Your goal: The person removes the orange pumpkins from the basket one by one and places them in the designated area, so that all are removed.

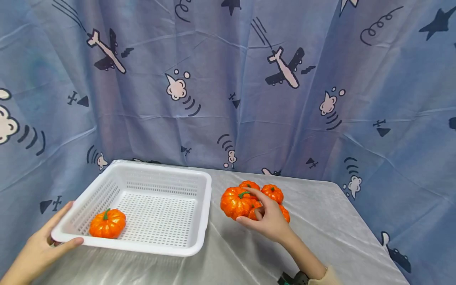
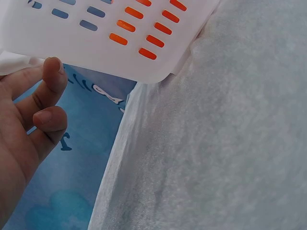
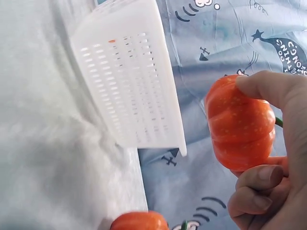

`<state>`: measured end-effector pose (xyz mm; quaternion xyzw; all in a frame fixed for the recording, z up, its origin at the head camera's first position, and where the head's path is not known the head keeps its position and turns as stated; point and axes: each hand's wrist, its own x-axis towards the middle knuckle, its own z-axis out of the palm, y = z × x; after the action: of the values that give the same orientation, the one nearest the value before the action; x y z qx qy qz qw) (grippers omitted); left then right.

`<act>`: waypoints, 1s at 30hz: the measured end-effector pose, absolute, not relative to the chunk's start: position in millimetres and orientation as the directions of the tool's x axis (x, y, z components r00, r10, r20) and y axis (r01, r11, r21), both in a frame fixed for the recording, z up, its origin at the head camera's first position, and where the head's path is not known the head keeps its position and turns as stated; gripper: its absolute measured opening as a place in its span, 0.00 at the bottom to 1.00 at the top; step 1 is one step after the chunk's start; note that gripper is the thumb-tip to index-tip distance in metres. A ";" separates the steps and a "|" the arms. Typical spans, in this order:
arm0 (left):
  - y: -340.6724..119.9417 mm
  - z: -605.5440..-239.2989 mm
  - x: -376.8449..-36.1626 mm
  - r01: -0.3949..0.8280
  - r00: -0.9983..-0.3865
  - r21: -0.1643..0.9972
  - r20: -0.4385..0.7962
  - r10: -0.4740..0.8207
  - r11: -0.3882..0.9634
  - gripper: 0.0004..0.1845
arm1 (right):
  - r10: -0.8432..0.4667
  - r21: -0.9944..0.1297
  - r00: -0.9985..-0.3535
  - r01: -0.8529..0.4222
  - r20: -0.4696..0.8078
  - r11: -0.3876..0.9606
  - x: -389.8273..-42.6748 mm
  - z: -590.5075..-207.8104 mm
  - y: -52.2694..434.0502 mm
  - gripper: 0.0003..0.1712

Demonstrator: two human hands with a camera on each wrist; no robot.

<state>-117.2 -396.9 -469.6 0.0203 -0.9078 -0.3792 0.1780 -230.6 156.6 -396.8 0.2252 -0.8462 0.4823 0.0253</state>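
Right wrist view shows the right hand (image 3: 273, 158) taking a small glossy orange toy pumpkin with a green stem (image 3: 240, 122): the thumb lies over the top of its ribbed body and the curled fingers close in from below, so the grip is pinching the pumpkin across its width. In the head view the same right hand (image 1: 268, 217) sits on the large pumpkin (image 1: 236, 202) at the front left of a cluster of similar orange pumpkins (image 1: 272, 193) on the table covered with a pale grey sheet (image 1: 320, 237).

Handling judgement: the pumpkin looks light and probably hollow or foam, with a smooth shiny skin that may slip. The ribs give purchase; a hold across the widest part of the body is sounder than one by the thin stem, which could bend or snap off.

The left hand (image 1: 42, 245) holds the near left corner of the white perforated plastic basket (image 1: 204, 206), thumb on the rim and fingers along the outer wall. One more orange pumpkin (image 1: 107, 223) already lies inside the basket, in its near left part. The basket stands just left of the cluster, apart from it. A blue curtain printed with aeroplanes (image 1: 228, 79) hangs behind.
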 end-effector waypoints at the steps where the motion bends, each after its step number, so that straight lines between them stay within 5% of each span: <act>1: -396.3 -468.3 -117.9 0.088 -0.939 0.696 0.296 -0.173 0.713 0.59 | -0.345 -0.803 -0.900 -0.405 0.266 0.437 -228.2 -398.2 161.3 0.44; 15: -393.4 -463.8 -119.7 0.056 -0.948 0.694 0.263 -0.180 0.717 0.59 | -0.304 -0.788 -0.891 -0.444 0.337 0.426 -203.0 -428.6 204.9 0.40; 30: -394.2 -465.5 -118.4 0.092 -0.942 0.703 0.292 -0.168 0.705 0.59 | -0.211 -0.836 -0.960 -0.266 0.184 0.479 -189.7 -459.8 221.8 0.42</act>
<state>-118.4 -394.2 -465.5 0.0208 -0.9076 -0.3835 0.1696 -189.7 221.8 -459.8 0.1389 -0.8595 0.4911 0.0278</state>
